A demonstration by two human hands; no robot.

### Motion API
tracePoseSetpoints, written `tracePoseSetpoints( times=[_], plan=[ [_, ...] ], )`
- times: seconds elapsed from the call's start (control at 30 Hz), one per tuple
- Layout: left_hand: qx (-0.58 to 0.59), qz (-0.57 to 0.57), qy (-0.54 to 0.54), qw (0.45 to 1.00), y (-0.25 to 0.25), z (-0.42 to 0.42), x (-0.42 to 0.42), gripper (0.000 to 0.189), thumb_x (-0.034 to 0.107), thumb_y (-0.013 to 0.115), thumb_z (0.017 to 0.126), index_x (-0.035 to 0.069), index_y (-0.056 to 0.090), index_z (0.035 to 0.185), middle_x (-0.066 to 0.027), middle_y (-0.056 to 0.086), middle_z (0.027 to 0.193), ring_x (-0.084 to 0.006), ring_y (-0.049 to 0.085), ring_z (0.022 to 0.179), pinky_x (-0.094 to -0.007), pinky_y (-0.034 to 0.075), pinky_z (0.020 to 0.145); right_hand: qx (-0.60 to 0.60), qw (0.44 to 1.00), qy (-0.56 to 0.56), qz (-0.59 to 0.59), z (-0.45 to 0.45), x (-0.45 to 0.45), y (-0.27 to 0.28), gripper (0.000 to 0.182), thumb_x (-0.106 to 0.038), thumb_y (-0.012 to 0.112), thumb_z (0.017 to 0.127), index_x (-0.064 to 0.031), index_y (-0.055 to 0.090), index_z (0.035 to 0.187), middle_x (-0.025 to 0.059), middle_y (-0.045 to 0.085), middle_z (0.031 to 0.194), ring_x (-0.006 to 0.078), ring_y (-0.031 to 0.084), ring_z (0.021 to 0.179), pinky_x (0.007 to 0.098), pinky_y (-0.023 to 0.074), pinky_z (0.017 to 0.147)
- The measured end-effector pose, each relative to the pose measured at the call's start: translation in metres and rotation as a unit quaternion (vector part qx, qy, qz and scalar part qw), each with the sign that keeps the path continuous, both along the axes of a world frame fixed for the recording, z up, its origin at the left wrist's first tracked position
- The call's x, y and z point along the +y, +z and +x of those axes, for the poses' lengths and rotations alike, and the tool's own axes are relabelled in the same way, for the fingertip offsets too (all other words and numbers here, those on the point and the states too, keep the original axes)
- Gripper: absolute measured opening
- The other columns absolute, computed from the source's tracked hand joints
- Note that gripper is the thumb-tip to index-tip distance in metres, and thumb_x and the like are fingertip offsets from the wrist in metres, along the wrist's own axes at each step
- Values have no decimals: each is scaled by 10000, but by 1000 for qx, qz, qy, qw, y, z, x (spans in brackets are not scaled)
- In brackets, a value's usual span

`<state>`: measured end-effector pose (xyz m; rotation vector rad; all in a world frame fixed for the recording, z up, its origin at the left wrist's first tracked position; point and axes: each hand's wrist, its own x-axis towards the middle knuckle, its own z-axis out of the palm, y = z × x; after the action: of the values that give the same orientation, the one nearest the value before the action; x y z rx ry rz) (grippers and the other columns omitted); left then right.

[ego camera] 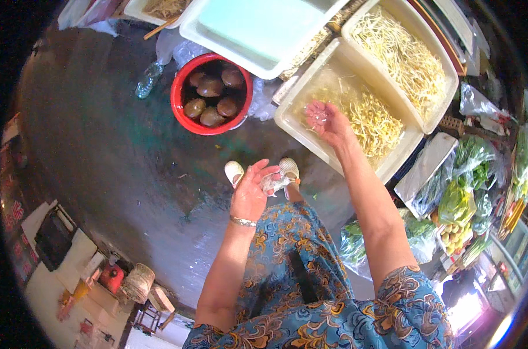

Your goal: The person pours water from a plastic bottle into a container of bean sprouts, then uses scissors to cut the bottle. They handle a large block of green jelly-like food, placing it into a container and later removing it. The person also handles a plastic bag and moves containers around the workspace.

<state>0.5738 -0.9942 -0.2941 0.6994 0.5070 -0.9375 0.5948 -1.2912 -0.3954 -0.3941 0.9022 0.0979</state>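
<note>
My left hand [250, 192], a bracelet at its wrist, is in front of my body with a crumpled piece of clear plastic [274, 182] at its fingers. Palm up and slightly cupped, my right hand [331, 124] is over a cream plastic tub [305, 146]. Something clear and glistening, perhaps water, shows in that palm. Yellow-headed bean sprouts [377, 126] lie in water in the tub, partly hidden by my right hand and forearm. Longer pale sprouts [403, 56] fill an adjoining tub beyond it.
A red bucket [176, 107] holds several brown rounded objects [210, 87] in dark liquid. Beside it is a large white tub [264, 72] with a pale blue interior. Bagged green vegetables [473, 161] are at the right. A clear bottle [148, 80] lies on the dark floor.
</note>
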Motion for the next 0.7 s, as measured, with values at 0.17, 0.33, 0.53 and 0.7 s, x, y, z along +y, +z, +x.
tracePoseSetpoints(
  times=[0.17, 0.33, 0.53, 0.7],
  plan=[
    [3, 4, 17, 1000, -6, 8, -9, 420, 376, 448, 987, 92, 551, 1279, -126, 631, 1215, -229, 596, 1054, -314, 450, 764, -38, 995, 53, -70, 0, -8, -8, 367, -258, 390, 1026, 19, 523, 1226, 159, 641, 1097, 284, 638, 974, 421, 517, 921],
    [62, -11, 50, 997, -16, 30, 9, 395, 393, 441, 992, 112, 576, 1234, -110, 646, 1187, -237, 600, 1045, -329, 449, 738, -150, 984, 53, 76, 28, 60, 75, 399, -297, 489, 983, 31, 542, 1204, 203, 628, 1169, 315, 619, 1078, 434, 484, 985],
    [74, -99, 259, 958, -5, 118, 106, 509, 485, 447, 970, 88, 537, 1276, -109, 612, 1236, -247, 584, 1124, -396, 484, 908, -241, 907, 300, -172, 99, 275, 161, 434, -296, 421, 1009, 47, 521, 1256, 215, 600, 1217, 340, 572, 1153, 418, 425, 1034],
    [-46, 106, 212, 971, 8, 193, 215, 594, 604, 378, 947, 110, 539, 1236, -121, 614, 1176, -243, 546, 993, -381, 440, 840, -312, 728, 315, -523, 140, 439, 136, 479, -337, 415, 1008, 19, 453, 1327, 214, 478, 1346, 350, 392, 1323, 410, 300, 1081]
  ],
)
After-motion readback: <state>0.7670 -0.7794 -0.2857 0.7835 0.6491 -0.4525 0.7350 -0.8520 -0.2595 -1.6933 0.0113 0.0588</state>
